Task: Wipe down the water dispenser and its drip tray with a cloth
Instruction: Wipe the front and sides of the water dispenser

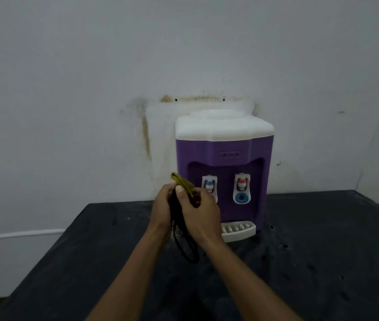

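A purple water dispenser with a white top stands on a black table against the wall. It has a blue tap and a red tap. Its white drip tray juts out at the base. In front of the dispenser's left side, my left hand and my right hand are pressed together around a dark cloth with a yellow-green edge. Part of the cloth hangs down between my wrists. My right hand hides the lower part of the blue tap and the tray's left end.
The stained white wall rises right behind the table. The table's left edge runs diagonally down to the lower left, with floor beyond it. Bare black tabletop lies left and right of the dispenser.
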